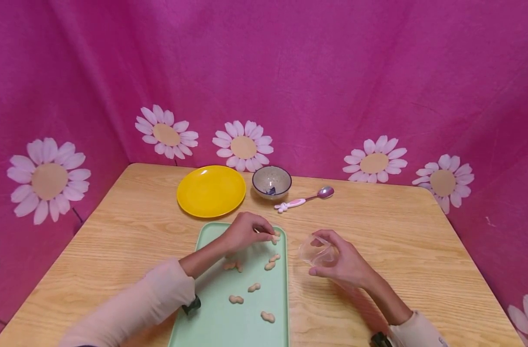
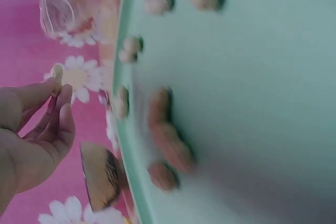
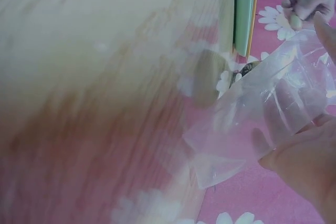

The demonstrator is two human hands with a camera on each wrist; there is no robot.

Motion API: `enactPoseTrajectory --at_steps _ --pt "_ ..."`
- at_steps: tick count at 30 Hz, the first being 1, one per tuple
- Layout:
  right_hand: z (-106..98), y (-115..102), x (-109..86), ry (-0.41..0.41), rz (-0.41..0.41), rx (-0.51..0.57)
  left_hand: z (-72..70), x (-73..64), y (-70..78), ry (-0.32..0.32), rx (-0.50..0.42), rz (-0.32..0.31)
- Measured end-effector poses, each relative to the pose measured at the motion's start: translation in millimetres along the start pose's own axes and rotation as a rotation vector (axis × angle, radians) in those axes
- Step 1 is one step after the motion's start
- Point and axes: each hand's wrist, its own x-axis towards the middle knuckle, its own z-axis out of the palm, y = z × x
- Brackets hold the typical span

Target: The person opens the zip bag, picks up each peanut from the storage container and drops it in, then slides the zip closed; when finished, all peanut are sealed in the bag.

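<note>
My left hand (image 1: pixel 247 232) pinches a peanut (image 2: pixel 56 73) between thumb and fingertips, above the far right corner of a pale green tray (image 1: pixel 212 320). Several unshelled peanuts (image 1: pixel 268 316) lie scattered over the tray. To the right of the tray, my right hand (image 1: pixel 345 261) holds a clear plastic bag (image 1: pixel 312 251), with fingers and thumb curved round it. In the right wrist view the see-through bag (image 3: pixel 236 129) hangs from that hand, its mouth towards the left hand. Whether anything lies inside the bag I cannot tell.
Behind the tray stand a yellow plate (image 1: pixel 212 192) and a small blue-rimmed bowl (image 1: pixel 271 183). A spoon with a pink rabbit handle (image 1: pixel 296 203) lies right of the bowl. A pink flowered cloth (image 1: pixel 307 96) hangs round the wooden table (image 1: pixel 385 217).
</note>
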Motion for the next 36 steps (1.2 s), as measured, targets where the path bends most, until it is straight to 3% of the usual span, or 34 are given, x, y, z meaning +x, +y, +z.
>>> enactPoseTrajectory --at_steps 9,14,21,29,36 --pt "-1 -3 1.0 -0.006 0.013 -0.024 18.1 7.4 33.0 0.038 -0.047 0.139" --pt "-2 -4 1.2 -0.003 0.011 -0.022 31.2 10.2 43.4 0.014 -0.091 0.125" --pt "-2 -4 -0.3 -0.008 0.014 -0.013 48.3 12.1 44.3 -0.030 -0.084 0.135" --pt "-3 -5 0.5 -0.049 0.032 0.014 36.9 15.6 36.5 -0.048 -0.067 0.083" --pt "-2 -5 0.0 -0.028 0.015 -0.005 20.4 24.3 17.5 -0.022 -0.020 0.036"
